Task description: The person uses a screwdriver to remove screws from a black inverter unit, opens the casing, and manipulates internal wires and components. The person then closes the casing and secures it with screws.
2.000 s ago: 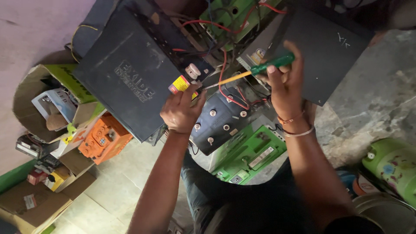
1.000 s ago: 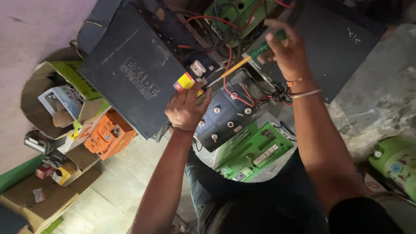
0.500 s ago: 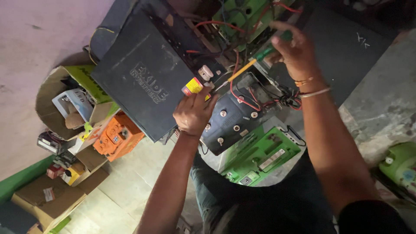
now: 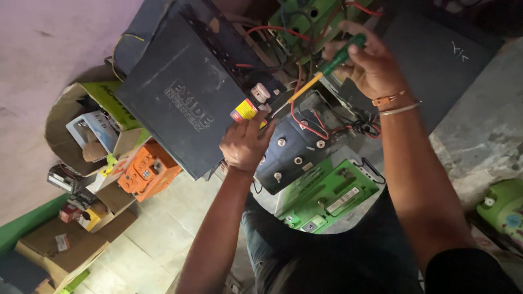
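Right hand (image 4: 373, 68) grips green-handled screwdriver (image 4: 321, 71), tip down among red wires (image 4: 305, 122) inside opened inverter unit (image 4: 294, 147). Left hand (image 4: 245, 144) pinches yellow-red tape roll (image 4: 243, 110) at dark cover panel's (image 4: 180, 109) edge. Orange box (image 4: 147, 170) lower left.

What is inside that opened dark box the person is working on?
Inside the opened dark box show red wires, black wires and round metal terminals. The left hand and the box walls hide anything deeper.

My two bare hands, left hand (image 4: 246, 146) and right hand (image 4: 369, 66), bare forearms, an orange band (image 4: 388, 100) and a thin silver bangle (image 4: 400, 109) on my right wrist, black short sleeve (image 4: 468, 272), blue jeans (image 4: 261, 250).
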